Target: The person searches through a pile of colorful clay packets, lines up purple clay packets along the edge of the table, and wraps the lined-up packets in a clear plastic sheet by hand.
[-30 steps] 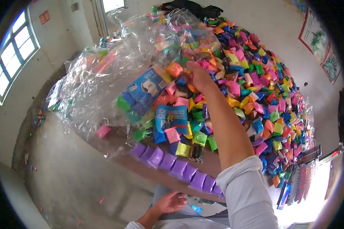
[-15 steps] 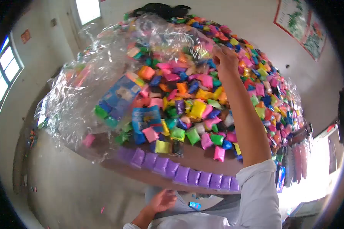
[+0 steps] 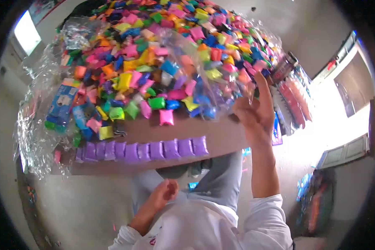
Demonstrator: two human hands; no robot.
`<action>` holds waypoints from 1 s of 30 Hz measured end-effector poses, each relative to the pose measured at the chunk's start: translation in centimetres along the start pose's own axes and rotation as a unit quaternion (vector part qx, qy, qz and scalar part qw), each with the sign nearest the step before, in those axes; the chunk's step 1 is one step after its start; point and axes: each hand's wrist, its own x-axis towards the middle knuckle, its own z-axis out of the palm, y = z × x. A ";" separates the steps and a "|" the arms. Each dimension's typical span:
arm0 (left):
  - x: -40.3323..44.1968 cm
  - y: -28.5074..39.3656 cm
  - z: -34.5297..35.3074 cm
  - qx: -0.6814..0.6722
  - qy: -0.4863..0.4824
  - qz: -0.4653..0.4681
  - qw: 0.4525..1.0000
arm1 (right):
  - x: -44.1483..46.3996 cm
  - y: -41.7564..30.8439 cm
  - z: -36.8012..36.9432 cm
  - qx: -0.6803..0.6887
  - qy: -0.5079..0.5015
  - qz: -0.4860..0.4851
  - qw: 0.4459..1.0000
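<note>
My right hand (image 3: pixel 254 110) is at the right part of the table, its thumb and fingers pinched on a clear plastic bag (image 3: pixel 202 89). One finger points upward. The thin film stretches left from the hand over a big heap of small colourful wrapped packets (image 3: pixel 154 62). My left hand (image 3: pixel 164 195) is above my lap, below the table edge, its fingers curled in with nothing visible in them. Between the hands and the heap, a row of purple packets (image 3: pixel 156 150) lies side by side along the near edge of the brown table (image 3: pixel 221 135).
Crumpled clear plastic sheeting (image 3: pixel 37 112) covers the table's left side, beside a blue printed pack (image 3: pixel 62 102). A dark jar (image 3: pixel 284 66) and bagged goods (image 3: pixel 296 100) stand at the right. A blue wrapper (image 3: pixel 192 186) lies on the floor below.
My right hand has come back from the far side of the heap towards me, drawing the clear bag along. The view has swung right and down. The left hand stays near my lap.
</note>
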 end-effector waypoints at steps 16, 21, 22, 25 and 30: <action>5.0 -0.3 9.2 0.068 -0.124 -0.134 0.981 | -21.6 0.1 0.2 -0.197 -0.028 -0.112 0.974; 3.9 2.0 10.7 -0.065 -0.024 -0.035 0.997 | -24.2 1.9 0.2 -0.226 -0.023 -0.120 0.967; 4.0 2.5 10.4 -0.057 -0.062 -0.001 0.996 | -24.7 2.4 0.1 -0.223 -0.033 -0.093 0.970; 3.9 3.6 10.6 -0.011 -0.103 0.035 0.994 | -25.0 2.4 0.3 -0.228 -0.052 -0.032 0.972; 3.6 3.3 10.3 0.095 -0.131 0.092 0.982 | -25.3 2.3 0.7 -0.213 -0.089 0.042 0.972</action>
